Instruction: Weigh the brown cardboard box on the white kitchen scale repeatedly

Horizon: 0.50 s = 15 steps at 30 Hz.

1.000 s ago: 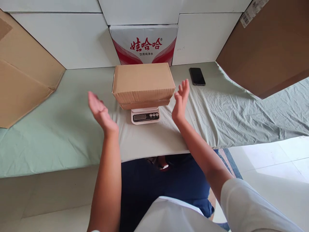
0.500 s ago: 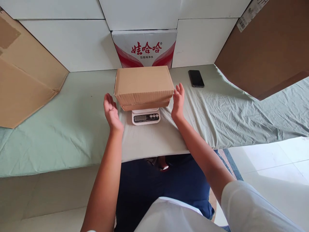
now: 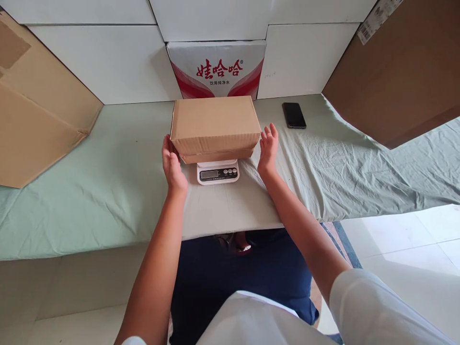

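Note:
A closed brown cardboard box rests on a small white digital scale on the green cloth-covered table. My left hand is flat against the box's left side, fingers straight. Just off the box's right side is my right hand, palm facing the box with fingers apart; I cannot tell whether it touches. Neither hand grips the box.
A red-and-white printed carton stands behind the box against white panels. A black phone lies at the back right. Large cardboard sheets lean at the left and the right. White floor shows at the lower right.
Both hands moved inward from wide apart to the two sides of the box. The box and scale have not moved.

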Motion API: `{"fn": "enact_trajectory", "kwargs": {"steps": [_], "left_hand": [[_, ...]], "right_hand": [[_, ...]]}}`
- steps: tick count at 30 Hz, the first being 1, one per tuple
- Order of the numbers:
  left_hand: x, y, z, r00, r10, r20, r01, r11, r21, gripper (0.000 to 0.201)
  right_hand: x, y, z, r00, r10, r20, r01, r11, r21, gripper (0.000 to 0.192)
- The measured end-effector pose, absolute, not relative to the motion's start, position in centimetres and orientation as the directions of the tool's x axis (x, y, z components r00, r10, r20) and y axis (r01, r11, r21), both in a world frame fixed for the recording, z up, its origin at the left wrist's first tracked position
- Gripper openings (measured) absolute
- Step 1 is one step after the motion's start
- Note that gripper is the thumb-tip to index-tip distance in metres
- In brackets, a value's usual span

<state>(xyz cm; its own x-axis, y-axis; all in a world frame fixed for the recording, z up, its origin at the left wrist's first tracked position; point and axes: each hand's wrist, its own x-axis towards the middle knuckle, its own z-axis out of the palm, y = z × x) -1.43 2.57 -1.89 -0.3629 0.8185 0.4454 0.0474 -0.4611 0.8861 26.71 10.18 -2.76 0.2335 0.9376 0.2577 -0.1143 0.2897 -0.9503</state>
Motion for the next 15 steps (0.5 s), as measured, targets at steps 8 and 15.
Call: {"fn": "enact_trajectory", "kwargs": {"steps": [8,15], "left_hand": [[-1.0,2.7,-1.8,-0.36,0.821,0.443,0.079,-0.446,0.891,0.082],[-0.8,2.7,-1.8,-0.358,0.83,0.427,0.025,-0.449,0.893,0.081]], "right_hand": [[26.3,10.3,-3.4,0.179,0.941,0.288,-0.089,0.307,-0.948,0.069],[25.8,9.6,-2.4,0.176,0.957,0.231,-0.191,0.264,-0.946,0.069]]}}
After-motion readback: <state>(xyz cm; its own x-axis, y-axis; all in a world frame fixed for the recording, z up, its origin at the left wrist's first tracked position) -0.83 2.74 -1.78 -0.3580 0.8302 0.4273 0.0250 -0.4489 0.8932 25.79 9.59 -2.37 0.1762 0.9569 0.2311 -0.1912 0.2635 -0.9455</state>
